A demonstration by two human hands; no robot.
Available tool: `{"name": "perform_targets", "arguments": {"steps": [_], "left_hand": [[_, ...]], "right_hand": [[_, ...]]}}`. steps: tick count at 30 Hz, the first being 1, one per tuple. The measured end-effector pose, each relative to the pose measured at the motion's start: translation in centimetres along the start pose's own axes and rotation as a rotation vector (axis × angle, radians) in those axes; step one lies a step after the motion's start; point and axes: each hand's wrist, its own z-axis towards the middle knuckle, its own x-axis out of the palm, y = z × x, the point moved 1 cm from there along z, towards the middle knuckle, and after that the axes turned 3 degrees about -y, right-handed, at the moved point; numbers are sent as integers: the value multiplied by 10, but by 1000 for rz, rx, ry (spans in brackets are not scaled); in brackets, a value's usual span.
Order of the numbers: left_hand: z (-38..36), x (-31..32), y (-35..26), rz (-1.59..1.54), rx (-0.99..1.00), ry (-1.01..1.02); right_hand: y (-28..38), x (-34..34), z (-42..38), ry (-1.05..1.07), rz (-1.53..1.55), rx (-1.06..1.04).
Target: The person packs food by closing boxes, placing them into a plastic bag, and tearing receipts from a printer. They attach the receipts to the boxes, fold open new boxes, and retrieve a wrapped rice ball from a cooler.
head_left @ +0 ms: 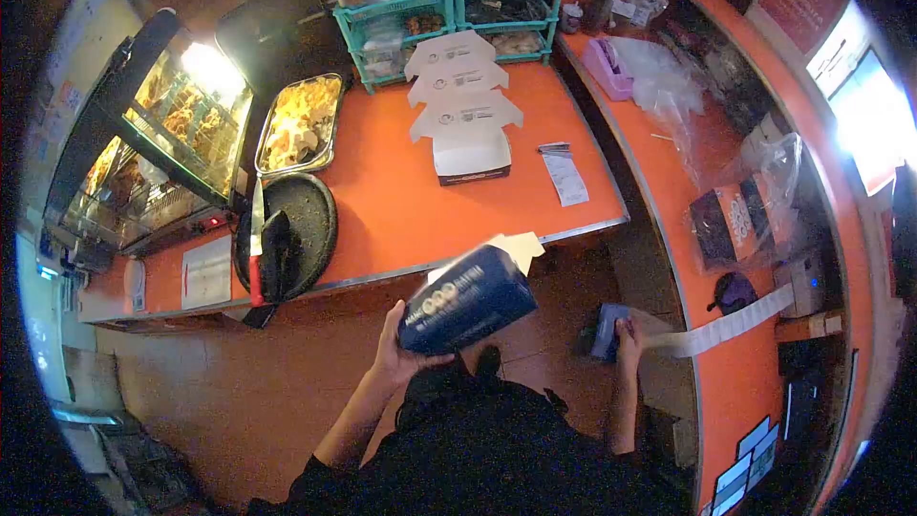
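Observation:
My left hand [394, 352] grips a dark blue printed cardboard food box [468, 304] by its lower left end. The box is tilted in front of my body, and its pale flap [521, 248] stands out at the upper end. Lower right, my right hand [628, 340] is closed on a small blue box-like item [607, 331], blurred in this view. A long white paper strip [731, 330] runs from the counter's right side towards that hand, its end overlapping the fingers' area.
On the orange table [382, 201] are open white food boxes [471, 151], a receipt [565, 177], a foil tray of food [301, 124], and a black round board [310, 229] with a red-handled knife [256, 244]. A lit food warmer [158, 124] stands left. Bagged boxes [745, 215] sit on the right counter.

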Motion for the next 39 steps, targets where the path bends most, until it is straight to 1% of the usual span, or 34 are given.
{"name": "perform_targets", "arguments": {"steps": [1,2,3,4,5,6,7,8,9,10,11,12,13,14,15,17,18,20,21,22,23,24,25,26,27,28,30,31,33,34,35,36,37,39], "left_hand": [[2,2,2,258,331,47],[-1,0,-10,733,701,11],[-2,-1,-23,1220,1056,-31],[-15,15,-33,1367,1079,-149],[-15,12,-37,1366,1076,-165],[-14,8,-42,1385,1210,-161],[-15,5,-47,1403,1348,-158],[-18,3,-51,1406,1353,-177],[-23,2,-55,1485,1348,-227],[-26,0,-58,1563,1336,-284],[-24,0,-65,1562,1330,-316],[-18,2,-75,1491,1411,-250],[-15,0,-83,1417,1489,-184],[-16,-9,-88,1417,1479,-208],[-14,-19,-92,1467,1415,-253],[-5,-39,-99,1553,1284,-307],[1,-48,-105,1544,1281,-291],[16,-67,-116,1625,1203,-257],[23,-75,-118,1617,1203,-234],[31,-82,-118,1621,1187,-180],[43,-88,-120,1621,1172,-129],[61,-84,-114,1559,1274,-84],[76,-82,-113,1550,1273,-68],[90,-78,-111,1549,1159,79],[104,-74,-107,1544,1046,222],[119,-67,-101,1541,1047,234],[148,-53,-78,1637,765,396],[163,-54,-68,1638,762,405],[188,-55,-52,1524,981,434],[192,-59,-47,1613,925,342],[197,-54,-45,1612,929,333],[200,-50,-43,1675,979,265],[201,-48,-40,1740,1025,193],[206,-44,-34,1700,1042,168]], "right_hand": [[40,26,4,198,-56,-96],[90,53,1,395,-112,-190],[138,85,-11,419,-277,-321],[171,122,-22,442,-441,-454],[169,161,-21,515,-397,-467],[187,197,-30,552,-467,-553],[167,237,-26,583,-497,-631],[173,272,-33,658,-504,-740],[162,306,-31,675,-495,-745],[140,343,-28,739,-528,-679],[136,368,-34,804,-566,-612],[132,386,-36,831,-565,-614],[136,399,-42,852,-616,-668],[138,411,-48,866,-669,-721],[129,423,-47,879,-673,-718],[99,445,-30,899,-827,-942],[82,455,-23,888,-842,-937],[59,464,-9,609,-592,-1251],[82,457,-11,595,-610,-1249],[130,445,-19,680,-666,-957],[155,438,-21,752,-707,-660],[143,427,-4,675,-512,-718],[154,405,7,655,-450,-593],[165,379,16,634,-387,-467],[154,348,32,677,-409,-409],[143,317,44,718,-426,-349],[140,263,44,862,-120,-64],[134,250,38,854,-121,-63],[112,232,33,636,214,535],[100,231,36,639,216,531],[83,233,44,598,280,499],[68,234,49,560,343,471],[57,236,49,571,342,478],[49,248,49,622,143,273]]}}
